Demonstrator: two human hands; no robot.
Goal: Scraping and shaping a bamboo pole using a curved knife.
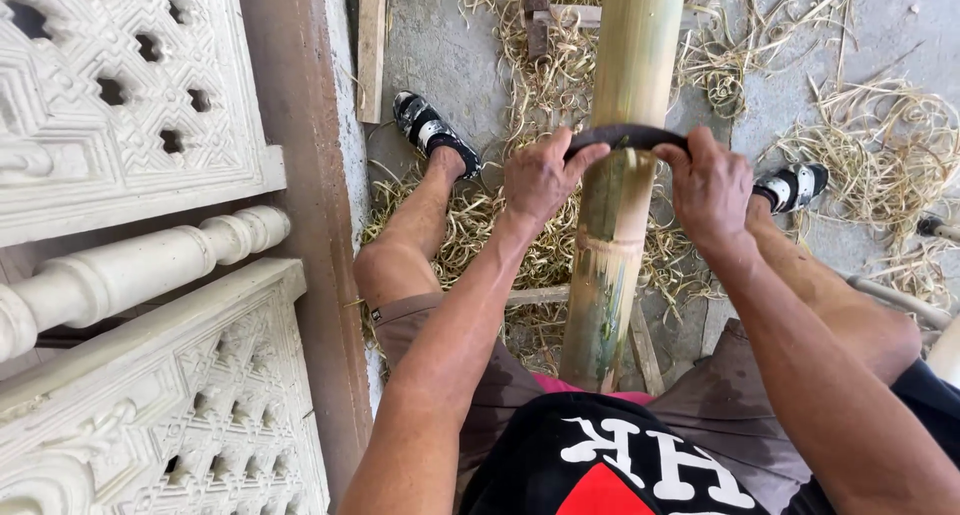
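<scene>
Head view: left hand [540, 180] and right hand [710, 187] each clenched on one end of a curved dark blade [625, 136] laid across the bamboo pole [625, 175], pole running 12-to-6 between the knees, shavings [880, 145] at 2 o'clock.

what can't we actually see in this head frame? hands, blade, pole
All in the head view:
- curved blade: both ends wrapped by the left hand and right hand; its edge against the bamboo pole faces away.
- Bamboo pole: top cut off by the frame's upper edge; lower end hidden behind the person's shirt.
- Palms and grip: only the backs of the hands show.
- Dark object at right: cut off by the frame edge.
</scene>
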